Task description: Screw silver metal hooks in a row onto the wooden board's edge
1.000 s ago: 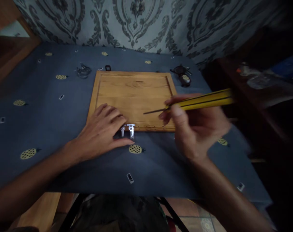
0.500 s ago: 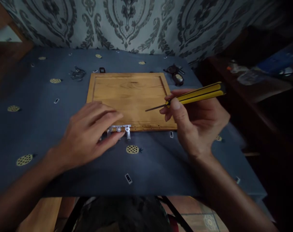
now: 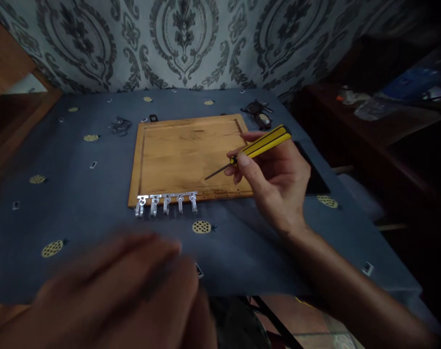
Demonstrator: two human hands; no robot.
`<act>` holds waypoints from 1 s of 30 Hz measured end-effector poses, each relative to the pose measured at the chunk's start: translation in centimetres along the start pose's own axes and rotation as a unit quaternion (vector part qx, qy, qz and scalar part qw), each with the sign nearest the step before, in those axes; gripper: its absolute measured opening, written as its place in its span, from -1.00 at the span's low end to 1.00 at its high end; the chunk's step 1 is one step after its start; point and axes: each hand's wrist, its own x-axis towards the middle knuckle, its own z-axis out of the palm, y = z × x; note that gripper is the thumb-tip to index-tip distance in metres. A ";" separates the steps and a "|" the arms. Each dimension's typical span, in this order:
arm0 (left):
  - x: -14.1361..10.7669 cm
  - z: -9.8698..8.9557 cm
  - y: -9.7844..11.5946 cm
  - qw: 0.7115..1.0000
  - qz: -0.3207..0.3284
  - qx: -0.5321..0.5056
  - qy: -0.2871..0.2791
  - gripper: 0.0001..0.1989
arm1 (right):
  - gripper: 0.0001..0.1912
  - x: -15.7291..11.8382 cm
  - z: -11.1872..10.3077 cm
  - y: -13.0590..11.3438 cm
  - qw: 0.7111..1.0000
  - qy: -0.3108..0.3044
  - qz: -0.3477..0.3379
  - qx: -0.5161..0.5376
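Note:
My right hand [image 3: 278, 179] grips a yellow and black screwdriver [image 3: 266, 141], its thin tip pointing down-left over the wooden board [image 3: 191, 155]. Several silver metal hooks [image 3: 166, 203] sit in a row along the left part of the board's near edge, and small dark holes run along that edge to their right. My left hand [image 3: 133, 291] is a blur close to the camera, below the board and off the hooks; its fingers are smeared, so whether it holds anything is unclear.
A blue tablecloth [image 3: 107, 213] with pineapple prints lies under the board. Loose metal pieces [image 3: 120, 126] rest behind it on the left, dark items [image 3: 259, 114] behind it on the right. A dark shelf [image 3: 366, 140] holding plastic bags stands at the right.
My left hand has left the hooks and come toward the camera, uncovering the whole row. My right hand has shifted left with the screwdriver. The view has moved slightly.

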 end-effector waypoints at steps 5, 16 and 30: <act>9.8 1.4 -1.9 0.996 0.036 0.084 0.007 -0.76 | -0.87 0.6 0.9 -1.4 0.999 -0.038 -0.032 -0.009; 10.3 5.7 -4.1 0.992 -0.014 0.110 -0.061 -0.52 | -0.88 -2.5 0.7 0.4 0.996 -0.043 -0.025 -0.074; 10.0 6.1 -4.5 0.994 -0.007 0.089 -0.063 -0.54 | -0.91 -2.4 1.0 0.6 0.996 -0.044 -0.017 -0.080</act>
